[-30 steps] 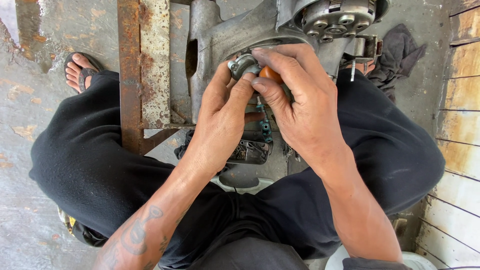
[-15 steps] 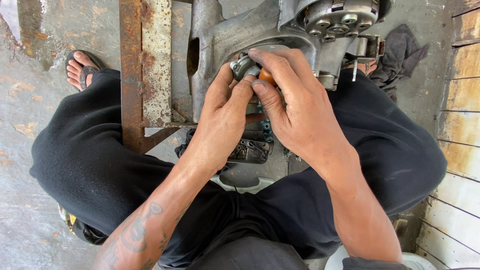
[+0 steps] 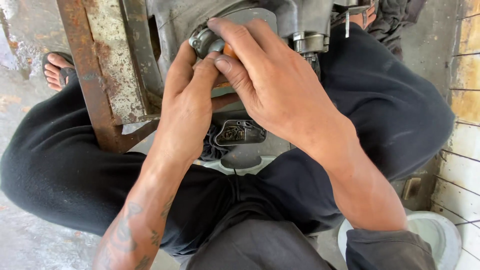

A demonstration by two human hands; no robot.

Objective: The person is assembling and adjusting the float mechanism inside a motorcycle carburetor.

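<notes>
Both hands are working on a small round grey metal fitting (image 3: 204,44) at the lower edge of the grey engine casing (image 3: 280,17). Left hand (image 3: 187,107) is closing thumb and fingertips around the fitting, clamped on it. Right hand (image 3: 272,82) is coming over from the other side, fingers curled together on a small orange part (image 3: 230,50) just beside the fitting; most of that part is hidden, can't tell what it is or how firmly it's pinched.

Casing is sitting against a rusty steel frame (image 3: 95,75), between the person's knees in black trousers (image 3: 60,170).

Progress, judging only from this: fitting is sitting at the casing, but both hands are on it, so it doesn't look finished. Seated or loose, can't tell. Small tray of dark metal bits (image 3: 240,132) is lying below the hands, so parts likely remain off the casing.
</notes>
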